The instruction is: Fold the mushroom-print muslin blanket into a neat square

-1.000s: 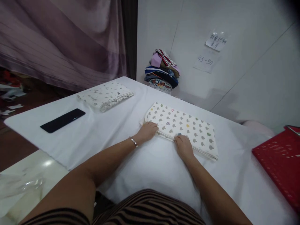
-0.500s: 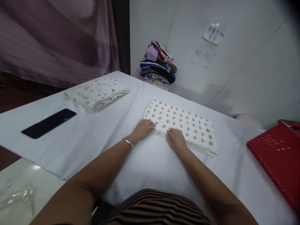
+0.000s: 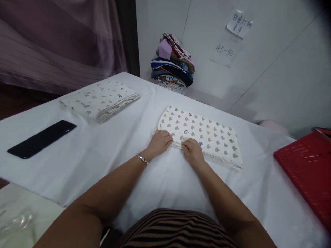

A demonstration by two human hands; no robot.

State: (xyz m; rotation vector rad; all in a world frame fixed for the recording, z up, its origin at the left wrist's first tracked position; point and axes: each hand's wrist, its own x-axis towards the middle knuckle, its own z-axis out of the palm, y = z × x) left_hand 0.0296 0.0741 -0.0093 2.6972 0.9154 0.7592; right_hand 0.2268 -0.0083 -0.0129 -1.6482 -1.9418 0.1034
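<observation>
A folded white cloth with grey and coloured mushroom prints (image 3: 204, 132) lies flat on the white-covered table (image 3: 108, 151). My left hand (image 3: 160, 142), a bracelet on its wrist, curls its fingers over the cloth's near left edge. My right hand (image 3: 191, 151) grips the same near edge just to the right, fingers bent onto the cloth. The two hands almost touch.
A second folded printed cloth (image 3: 99, 99) sits at the far left of the table. A black phone (image 3: 41, 138) lies near the left edge. A pile of coloured fabrics (image 3: 173, 65) stands by the wall. A red basket (image 3: 307, 168) is at the right.
My right hand has slid left along the cloth's near edge until it is close to my left hand. The view has shifted slightly.
</observation>
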